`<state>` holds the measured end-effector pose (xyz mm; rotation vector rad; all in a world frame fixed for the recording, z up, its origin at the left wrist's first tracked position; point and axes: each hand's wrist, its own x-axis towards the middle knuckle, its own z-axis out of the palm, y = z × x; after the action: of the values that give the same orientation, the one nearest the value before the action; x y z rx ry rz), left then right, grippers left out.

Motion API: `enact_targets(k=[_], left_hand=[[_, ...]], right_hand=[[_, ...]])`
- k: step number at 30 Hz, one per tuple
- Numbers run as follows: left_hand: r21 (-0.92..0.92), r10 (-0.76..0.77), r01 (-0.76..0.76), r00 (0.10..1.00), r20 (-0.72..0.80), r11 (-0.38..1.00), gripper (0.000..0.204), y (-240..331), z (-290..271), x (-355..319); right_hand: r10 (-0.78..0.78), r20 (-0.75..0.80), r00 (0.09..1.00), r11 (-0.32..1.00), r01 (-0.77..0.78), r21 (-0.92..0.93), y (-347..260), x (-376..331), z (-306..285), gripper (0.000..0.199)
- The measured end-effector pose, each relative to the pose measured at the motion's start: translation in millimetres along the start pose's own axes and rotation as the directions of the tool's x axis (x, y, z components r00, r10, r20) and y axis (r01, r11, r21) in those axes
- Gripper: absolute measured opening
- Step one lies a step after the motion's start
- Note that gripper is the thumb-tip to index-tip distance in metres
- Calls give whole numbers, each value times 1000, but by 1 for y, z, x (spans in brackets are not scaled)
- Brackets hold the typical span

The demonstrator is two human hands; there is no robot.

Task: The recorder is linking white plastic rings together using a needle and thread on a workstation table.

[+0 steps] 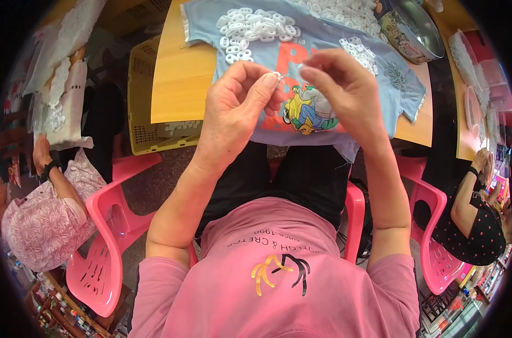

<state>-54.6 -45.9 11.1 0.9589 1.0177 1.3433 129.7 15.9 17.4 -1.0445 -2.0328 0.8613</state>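
My left hand (236, 104) pinches a small white ring piece (278, 75) between thumb and forefinger, held up over a light blue printed shirt (318, 62) spread on the wooden table (180, 84). My right hand (340, 90) is closed right beside it, fingertips pinched near the same piece; what it grips is too small to tell. Several piles of white ring pieces (250, 31) lie on the shirt beyond my hands.
A round metal tin (416, 28) stands at the table's far right. A yellow plastic crate (143, 101) sits left of the table. Pink plastic chairs (104, 253) flank me. One person sits at left (47, 214), another at right (481, 219).
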Motion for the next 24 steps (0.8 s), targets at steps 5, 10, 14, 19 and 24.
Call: enact_targets(k=[5,10,14,19,24], left_hand=[[16,5,-5,1000,3,1000,15,1,10,4],[46,40,-42,998,54,998,14,-1,17,7],[93,25,-29,999,45,995,14,-2,21,9],[79,31,-33,999,38,996,15,-3,27,10],[71,65,-66,998,14,995,16,-4,28,11]], right_hand=[[217,-37,975,791,-154,592,-10,-5,5,24],[258,-51,965,771,-174,612,-10,-11,1,24],[245,-45,969,790,-172,589,-8,-13,-3,25],[246,-102,964,780,-134,611,-7,-16,2,25],[261,-176,949,770,-95,631,-9,-16,8,24]])
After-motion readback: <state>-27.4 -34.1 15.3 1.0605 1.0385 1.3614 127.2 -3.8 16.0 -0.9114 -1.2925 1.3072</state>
